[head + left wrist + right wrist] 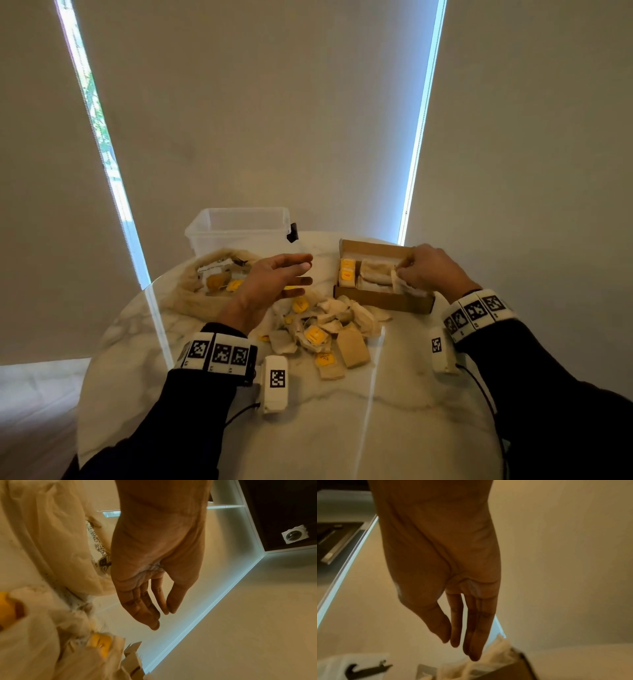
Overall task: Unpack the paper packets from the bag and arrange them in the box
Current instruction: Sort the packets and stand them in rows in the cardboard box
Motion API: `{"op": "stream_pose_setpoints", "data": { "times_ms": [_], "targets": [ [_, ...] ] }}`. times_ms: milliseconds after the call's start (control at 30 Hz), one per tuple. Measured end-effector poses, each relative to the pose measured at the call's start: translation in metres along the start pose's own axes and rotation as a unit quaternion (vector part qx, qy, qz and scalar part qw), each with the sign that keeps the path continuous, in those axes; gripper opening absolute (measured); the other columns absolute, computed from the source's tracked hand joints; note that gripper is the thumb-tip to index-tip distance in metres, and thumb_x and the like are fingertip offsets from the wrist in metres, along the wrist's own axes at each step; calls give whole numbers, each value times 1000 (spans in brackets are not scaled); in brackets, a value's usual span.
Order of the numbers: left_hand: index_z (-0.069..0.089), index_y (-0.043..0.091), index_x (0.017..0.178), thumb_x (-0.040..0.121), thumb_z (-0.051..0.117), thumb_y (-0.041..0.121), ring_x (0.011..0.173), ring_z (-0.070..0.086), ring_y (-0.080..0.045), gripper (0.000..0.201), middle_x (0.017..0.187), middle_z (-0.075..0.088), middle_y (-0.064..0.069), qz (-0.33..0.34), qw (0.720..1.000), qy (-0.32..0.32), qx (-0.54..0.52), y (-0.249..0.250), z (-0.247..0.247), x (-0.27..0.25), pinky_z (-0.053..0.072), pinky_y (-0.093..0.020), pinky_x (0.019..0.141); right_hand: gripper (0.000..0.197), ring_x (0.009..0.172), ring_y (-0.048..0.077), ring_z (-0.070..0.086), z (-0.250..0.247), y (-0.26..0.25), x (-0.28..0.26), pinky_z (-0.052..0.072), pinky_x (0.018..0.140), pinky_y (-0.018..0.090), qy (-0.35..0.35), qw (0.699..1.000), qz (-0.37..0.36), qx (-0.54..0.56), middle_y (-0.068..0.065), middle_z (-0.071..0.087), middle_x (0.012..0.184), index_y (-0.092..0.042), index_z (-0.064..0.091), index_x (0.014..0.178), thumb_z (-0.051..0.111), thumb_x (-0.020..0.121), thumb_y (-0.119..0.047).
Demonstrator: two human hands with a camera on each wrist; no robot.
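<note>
Brown cardboard forms the box (383, 300), which sits on the marble table (342, 411) to the person's right, its long axis running left to right. Inside, yellow-tagged packets stand at the left end and pale packets lie in rows toward the right end.

The right hand (428, 270) is over the right end of the box. In the right wrist view its fingers (476, 635) are straight and close together, tips pointing down at the packets there — pressing or just above them, I cannot tell which. It grips nothing visible.

The left hand (270, 284) hovers between the bag (191, 294) and the box, fingers extended and slightly spread, empty.

The loose packets (329, 329) lie in a heap on the table, in front of the box and just right of the left wrist. The bag holds a few more.

Judgement: the next pick turns on the heap — it lies below and toward the person from both hands, nearer the left.
</note>
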State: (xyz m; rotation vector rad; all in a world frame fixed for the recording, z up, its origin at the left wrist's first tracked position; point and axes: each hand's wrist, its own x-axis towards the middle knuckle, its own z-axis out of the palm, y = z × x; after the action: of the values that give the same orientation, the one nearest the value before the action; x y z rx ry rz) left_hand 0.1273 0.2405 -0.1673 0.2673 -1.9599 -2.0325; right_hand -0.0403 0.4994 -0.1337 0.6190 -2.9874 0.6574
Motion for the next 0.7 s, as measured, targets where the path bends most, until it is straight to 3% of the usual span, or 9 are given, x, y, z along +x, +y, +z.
{"op": "stream_pose_setpoints", "data": {
  "times_ms": [100,167,233,333,400,433,500,600,700],
  "targets": [
    [78,22,121,102,71,20,107,77,-20,20,117,80,3,14,1000,12,24,12,-10,-4,62,-33,85,17,101,20,70,9,-27,-11,58,92,36,15,993,-46,110,3,79,108,-19,81,111,71,99,-25],
    [78,22,119,102,71,23,106,77,-19,19,114,80,2,24,995,25,96,21,-19,-8,62,-28,79,12,94,18,75,23,-47,-22,63,91,38,-51,982,-68,169,1,80,99,-20,80,108,74,99,-26],
    [78,20,118,100,73,27,100,77,-17,19,111,80,0,7,976,13,217,30,-29,-13,62,-25,74,12,88,13,74,36,-65,-30,64,83,31,-113,977,-99,154,-2,79,99,-20,81,108,77,97,-23],
    [73,16,121,99,74,35,94,76,-16,29,109,78,-1,-81,891,-82,439,38,-42,-26,64,-28,74,25,89,5,67,49,-79,-31,54,73,21,-152,979,-112,76,-7,75,109,-22,78,118,81,93,-18],
    [69,14,127,100,74,32,93,76,-17,33,110,76,-5,-160,842,-143,494,38,-41,-39,65,-28,74,36,93,8,67,53,-80,-29,52,74,23,-186,977,-95,44,-6,75,112,-24,75,123,86,88,-19],
    [66,13,131,98,76,28,94,77,-19,38,114,75,-8,-191,832,-164,494,36,-39,-44,65,-29,75,41,95,10,68,54,-80,-28,54,76,26,-201,975,-90,37,-5,76,112,-24,75,123,89,85,-20],
    [60,12,141,95,81,20,95,77,-23,52,121,74,-11,-213,834,-193,472,28,-34,-49,66,-31,78,48,99,12,70,57,-80,-28,58,82,30,-221,970,-96,27,-5,77,112,-25,76,124,94,80,-22],
    [53,15,148,92,83,14,97,77,-21,63,125,71,-6,-184,847,-204,455,21,-26,-48,65,-27,80,50,107,14,67,63,-78,-28,57,93,33,-216,969,-120,4,-7,73,115,-29,76,125,95,79,-31],
    [50,11,150,94,80,9,95,75,-20,64,129,67,-10,-178,879,-194,397,18,-18,-43,64,-25,80,44,106,14,67,69,-73,-27,57,93,33,-212,969,-127,12,-5,73,115,-28,76,123,91,82,-32]
  ]
}}
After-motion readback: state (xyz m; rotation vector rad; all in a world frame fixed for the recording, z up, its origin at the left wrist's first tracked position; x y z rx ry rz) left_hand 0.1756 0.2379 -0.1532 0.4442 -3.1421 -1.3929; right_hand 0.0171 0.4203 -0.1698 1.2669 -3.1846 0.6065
